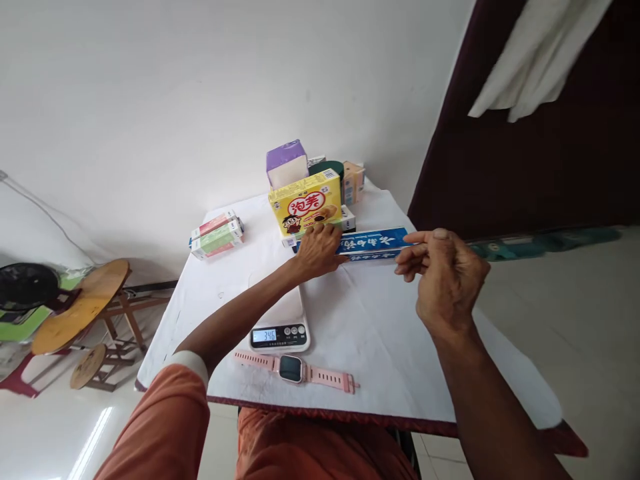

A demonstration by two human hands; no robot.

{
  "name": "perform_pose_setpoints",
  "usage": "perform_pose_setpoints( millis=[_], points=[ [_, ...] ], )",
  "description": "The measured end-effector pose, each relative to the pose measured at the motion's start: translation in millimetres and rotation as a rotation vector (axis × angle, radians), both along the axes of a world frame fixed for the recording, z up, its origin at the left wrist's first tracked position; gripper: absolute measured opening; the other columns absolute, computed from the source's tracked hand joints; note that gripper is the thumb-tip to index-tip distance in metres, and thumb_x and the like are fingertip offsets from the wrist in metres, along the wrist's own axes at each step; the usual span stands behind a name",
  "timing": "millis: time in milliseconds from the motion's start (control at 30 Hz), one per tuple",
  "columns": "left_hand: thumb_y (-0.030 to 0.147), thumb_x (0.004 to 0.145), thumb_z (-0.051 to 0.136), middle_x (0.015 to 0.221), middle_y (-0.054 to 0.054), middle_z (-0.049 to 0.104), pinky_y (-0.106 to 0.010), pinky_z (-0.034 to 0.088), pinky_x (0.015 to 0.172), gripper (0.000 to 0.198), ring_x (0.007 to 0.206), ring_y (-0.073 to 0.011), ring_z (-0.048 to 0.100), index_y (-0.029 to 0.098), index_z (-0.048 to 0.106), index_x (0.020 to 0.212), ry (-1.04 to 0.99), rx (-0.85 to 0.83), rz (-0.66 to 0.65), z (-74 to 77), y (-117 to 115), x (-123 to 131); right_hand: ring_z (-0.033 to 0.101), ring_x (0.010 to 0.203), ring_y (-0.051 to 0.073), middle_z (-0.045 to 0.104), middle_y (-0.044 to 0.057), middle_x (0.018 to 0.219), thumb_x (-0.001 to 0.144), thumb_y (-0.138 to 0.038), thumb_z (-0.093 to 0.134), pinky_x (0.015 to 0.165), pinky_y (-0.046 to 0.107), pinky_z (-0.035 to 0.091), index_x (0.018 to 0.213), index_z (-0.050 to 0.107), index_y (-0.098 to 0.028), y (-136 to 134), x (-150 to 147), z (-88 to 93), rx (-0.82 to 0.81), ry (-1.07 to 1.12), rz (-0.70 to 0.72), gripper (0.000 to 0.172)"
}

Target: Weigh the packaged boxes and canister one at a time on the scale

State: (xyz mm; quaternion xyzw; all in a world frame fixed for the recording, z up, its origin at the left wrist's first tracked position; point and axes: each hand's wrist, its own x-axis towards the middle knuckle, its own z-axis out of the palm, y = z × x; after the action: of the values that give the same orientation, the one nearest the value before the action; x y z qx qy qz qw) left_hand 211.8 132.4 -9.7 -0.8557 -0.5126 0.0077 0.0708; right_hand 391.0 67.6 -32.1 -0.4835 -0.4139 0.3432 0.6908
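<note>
A long blue toothpaste box (376, 241) with white lettering lies across the far middle of the table, in front of a yellow cream puff box (305, 203). My left hand (320, 250) is closed over the left part of the blue box, its fingers bent toward the foot of the yellow box. At the other end, my right hand (444, 277) has its index finger against the box's tip and its other fingers curled below. A white kitchen scale (280, 337) reading 346 stands under my left forearm, its platform partly hidden.
Nearer me lies a pink-strapped smartwatch (291, 368). Small red and green cartons (217, 240) sit at the left. Behind the yellow box stand a purple-and-white tissue pack (287, 165), a dark green round container (333, 167) and a peach carton (354, 183). A wooden stool (89, 365) is left of the table.
</note>
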Motion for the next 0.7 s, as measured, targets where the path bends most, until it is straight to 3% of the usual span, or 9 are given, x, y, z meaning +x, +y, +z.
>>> perform_pose_setpoints(
  millis=[233,400,500,600,700],
  points=[
    [0.039,0.100,0.065,0.130,-0.021,0.062,-0.046,0.043,0.099,0.031,0.126,-0.0359,0.055,0.013,0.068,0.116,0.001,0.101,0.028,-14.3,-8,-13,0.056,0.049,0.019,0.063,0.003,0.063,0.100,-0.064,0.053,0.046,0.033,0.039,0.082,0.067,-0.028,-2,-7,-5.6,-0.029,-0.045,0.052,0.043],
    [0.045,0.101,0.062,0.124,-0.017,0.066,-0.043,0.046,0.096,0.035,0.120,-0.0319,0.058,0.015,0.069,0.119,-0.144,0.141,0.049,-1.7,-24,-47,0.057,0.052,0.019,0.064,0.003,0.065,0.100,-0.067,0.051,0.051,0.034,0.042,0.083,0.067,-0.027,-6,-20,-12.0,-0.073,-0.175,0.133,0.046],
    [0.040,0.106,0.055,0.114,-0.012,0.069,-0.040,0.048,0.092,0.027,0.109,-0.0266,0.063,0.019,0.069,0.113,-0.323,0.228,0.173,12.6,-26,-101,0.058,0.053,0.018,0.065,0.002,0.065,0.101,-0.069,0.047,0.056,0.034,0.046,0.085,0.068,-0.025,-14,-32,-17.9,-0.072,-0.316,0.214,0.051],
    [0.034,0.104,0.055,0.113,-0.012,0.068,-0.039,0.049,0.092,0.020,0.103,-0.0252,0.064,0.019,0.067,0.108,-0.421,0.304,0.403,22.7,-22,-177,0.058,0.053,0.018,0.063,0.001,0.062,0.103,-0.069,0.043,0.060,0.034,0.049,0.083,0.067,-0.026,-21,-43,-23.6,-0.026,-0.455,0.276,0.053],
    [0.029,0.097,0.063,0.128,-0.015,0.064,-0.045,0.046,0.102,0.024,0.119,-0.0311,0.060,0.021,0.063,0.119,-0.376,0.310,0.658,24.0,-20,-251,0.058,0.052,0.018,0.062,0.000,0.061,0.105,-0.066,0.041,0.062,0.034,0.049,0.082,0.065,-0.026,-25,-51,-29.5,0.008,-0.556,0.301,0.052]
  ],
)
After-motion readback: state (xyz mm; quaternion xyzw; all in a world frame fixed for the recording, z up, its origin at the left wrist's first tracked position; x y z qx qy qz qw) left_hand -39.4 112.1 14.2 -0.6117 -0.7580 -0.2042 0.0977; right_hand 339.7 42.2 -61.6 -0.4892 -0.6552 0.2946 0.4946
